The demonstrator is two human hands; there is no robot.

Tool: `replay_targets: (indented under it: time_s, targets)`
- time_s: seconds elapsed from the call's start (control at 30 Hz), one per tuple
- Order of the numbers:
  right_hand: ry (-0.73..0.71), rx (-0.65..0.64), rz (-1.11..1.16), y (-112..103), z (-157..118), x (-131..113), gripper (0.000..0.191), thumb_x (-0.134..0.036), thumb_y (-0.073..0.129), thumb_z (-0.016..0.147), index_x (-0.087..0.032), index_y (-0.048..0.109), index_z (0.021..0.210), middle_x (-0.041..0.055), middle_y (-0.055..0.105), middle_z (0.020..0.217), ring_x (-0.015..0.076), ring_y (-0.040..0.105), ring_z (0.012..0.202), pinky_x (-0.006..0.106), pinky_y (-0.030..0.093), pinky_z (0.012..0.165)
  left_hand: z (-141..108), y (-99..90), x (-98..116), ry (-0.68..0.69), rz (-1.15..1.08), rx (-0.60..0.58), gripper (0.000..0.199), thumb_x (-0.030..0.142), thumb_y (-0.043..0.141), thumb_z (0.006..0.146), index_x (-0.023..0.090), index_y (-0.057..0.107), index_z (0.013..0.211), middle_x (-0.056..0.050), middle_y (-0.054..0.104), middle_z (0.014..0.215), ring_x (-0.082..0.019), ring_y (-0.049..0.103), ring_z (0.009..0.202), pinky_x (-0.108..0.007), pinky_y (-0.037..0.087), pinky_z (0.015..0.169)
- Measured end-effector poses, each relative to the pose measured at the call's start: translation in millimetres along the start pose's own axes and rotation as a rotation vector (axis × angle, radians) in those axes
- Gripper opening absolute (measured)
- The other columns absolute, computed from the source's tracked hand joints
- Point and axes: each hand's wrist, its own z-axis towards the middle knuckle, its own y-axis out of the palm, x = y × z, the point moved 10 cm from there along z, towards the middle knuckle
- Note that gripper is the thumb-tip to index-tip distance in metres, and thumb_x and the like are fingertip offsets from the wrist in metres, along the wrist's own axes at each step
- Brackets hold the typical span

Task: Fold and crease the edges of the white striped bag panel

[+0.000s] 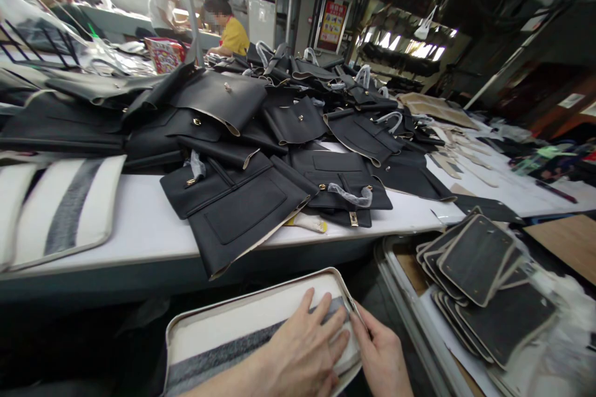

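A white bag panel point(223, 319) with a dark grey stripe and a thin raised rim is held low in front of me, tilted. My left hand point(302, 344) lies on its inner face near the right end, fingers stretched out and slightly apart. At the right corner, my right hand point(382, 353) grips the rim between thumb and fingers. The panel's lower edge is partly hidden by my left hand and forearm. Similar striped panels point(69, 211) lie on the white table at the left.
Black leather bag pieces point(251, 198) are heaped across the white table point(153, 223), some overhanging its front edge. At the right, stacked dark panels point(479, 260) lie beside crumpled plastic point(554, 347). A person in yellow point(235, 34) and other people sit in the background.
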Motion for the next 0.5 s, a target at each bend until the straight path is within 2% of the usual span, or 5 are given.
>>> replay_targets:
  time_s: [0.13,0.23,0.4,0.5]
  targets:
    - [-0.152,0.068,-0.098,-8,-3,-19,0.047,-0.053,0.048,0.092,-0.02,0.07,0.116,0.0099,0.07,0.104,0.0244,0.065,0.097,0.031,0.051,0.088,0,1.9,-1,0.003,0.014,0.025,0.052,0.046,0.043,0.095,0.01,0.048,0.134,-0.017,0.046,0.142,-0.04,0.04,0.129,-0.063,0.035,0.105]
    - [-0.242,0.09,-0.113,-10,-6,-30,0.039,-0.048,0.049,0.094,-0.022,0.071,0.112,0.0064,0.065,0.093,0.0185,0.064,0.084,0.025,0.051,0.077,0,3.3,-2,0.009,0.043,0.048,0.052,0.047,0.046,0.093,0.01,0.052,0.13,-0.019,0.048,0.139,-0.04,0.043,0.126,-0.063,0.035,0.102]
    - [-0.254,0.101,-0.035,-10,-10,-28,0.033,-0.043,0.053,0.094,-0.023,0.071,0.113,0.0037,0.061,0.093,0.0159,0.063,0.09,0.02,0.048,0.079,1,-1.3,-1,0.023,0.052,0.048,0.049,0.047,0.04,0.096,0.012,0.052,0.129,-0.016,0.047,0.139,-0.039,0.043,0.124,-0.062,0.038,0.1]
    - [-0.26,0.101,-0.026,-10,-12,-27,0.031,-0.04,0.052,0.095,-0.023,0.069,0.115,0.0035,0.061,0.094,0.016,0.062,0.093,0.02,0.047,0.082,3,-6.3,-1,0.021,0.048,0.045,0.045,0.043,0.034,0.099,0.012,0.055,0.124,-0.014,0.053,0.131,-0.036,0.045,0.12,-0.061,0.039,0.098]
